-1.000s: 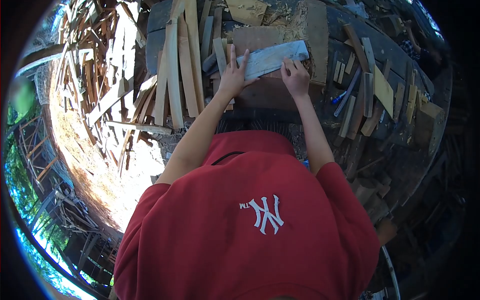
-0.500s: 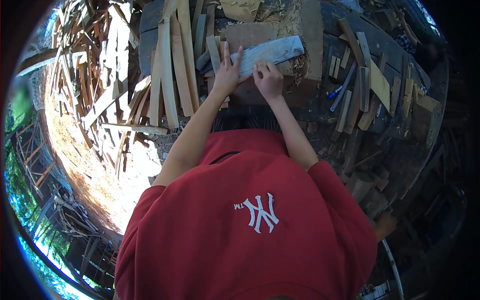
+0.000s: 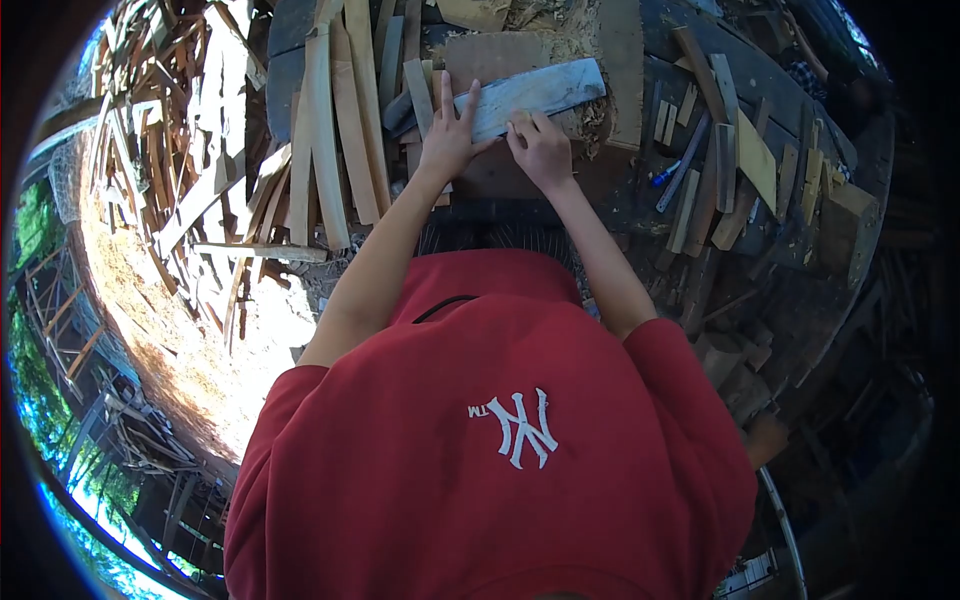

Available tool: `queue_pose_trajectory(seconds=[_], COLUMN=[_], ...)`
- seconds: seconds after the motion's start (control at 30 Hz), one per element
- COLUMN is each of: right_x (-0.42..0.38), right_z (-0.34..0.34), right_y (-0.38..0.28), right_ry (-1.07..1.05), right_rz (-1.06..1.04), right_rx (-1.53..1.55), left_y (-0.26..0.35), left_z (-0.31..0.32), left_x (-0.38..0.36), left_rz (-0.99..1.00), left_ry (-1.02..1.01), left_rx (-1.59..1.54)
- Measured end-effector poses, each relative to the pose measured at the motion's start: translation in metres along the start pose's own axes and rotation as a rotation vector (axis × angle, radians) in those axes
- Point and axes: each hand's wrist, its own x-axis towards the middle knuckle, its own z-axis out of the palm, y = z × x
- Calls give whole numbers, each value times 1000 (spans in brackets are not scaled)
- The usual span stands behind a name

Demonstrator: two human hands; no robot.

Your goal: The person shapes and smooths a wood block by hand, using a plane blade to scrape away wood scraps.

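A pale, greyish-white wooden board [image 3: 545, 90] lies at a slant on a brown wooden block [image 3: 497, 52]. My left hand [image 3: 453, 140] rests at the board's left end, its index and middle fingers stretched apart and its thumb reaching toward the lower edge. My right hand [image 3: 541, 152] is closed in a pinch at the board's near edge, close to the left thumb. Whatever sits between those fingertips, if anything, is too small to make out.
Long wooden strips [image 3: 350, 120] lie left of the block, beside a large heap of scrap wood [image 3: 205, 150]. Wood shavings [image 3: 590, 125] gather by the board's right end. Right of it are a blue-tipped tool [image 3: 685, 157] and more offcuts [image 3: 725, 150]. Another person's arm [image 3: 808, 55] shows at upper right.
The whole view has shifted slightly, with the bench contents a little higher and further left. My right hand sits slightly lower against the board's near edge, while the left stays spread.
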Motion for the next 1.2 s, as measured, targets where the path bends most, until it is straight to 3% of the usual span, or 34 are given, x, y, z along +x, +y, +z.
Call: queue_pose_trajectory(seconds=[0.1,0.23,0.37,0.43,0.5,0.6,0.7,0.83,0.93,1.03,1.13,1.2], right_x=[12,38,21,16,32,38,16,19,49,42,12,29], right_z=[-11,-24,-7,-2,-9,-12,10,1,-15,9,21,8], right_y=[21,47,13,3,52,56,3,9,53,29,-16,10], right_ry=[-123,14,-37,-58,1,98,60,-128,-53,164,-4,-38], right_rz=[-191,207,-104,-258,-29,219,33,-240,103,188,-132,-187], right_rx=[-23,-170,-10,72,-99,-235,-39,-14,-193,-157,81,11], left_y=[-2,0,-3,-2,-1,-2,-2,-3,1,1,-3,-7], left_z=[0,-2,0,-1,-1,-2,2,0,-2,-4,1,-1], left_x=[1,0,2,2,1,-1,1,1,3,0,1,4], left_rz=[-3,7,-38,7,25,24,17,15,5,-14,6,10], left_ry=[-22,5,-73,-8,23,20,9,8,0,-38,-37,-28], left_rx=[-10,-3,-24,1,13,17,19,17,27,22,21,29])
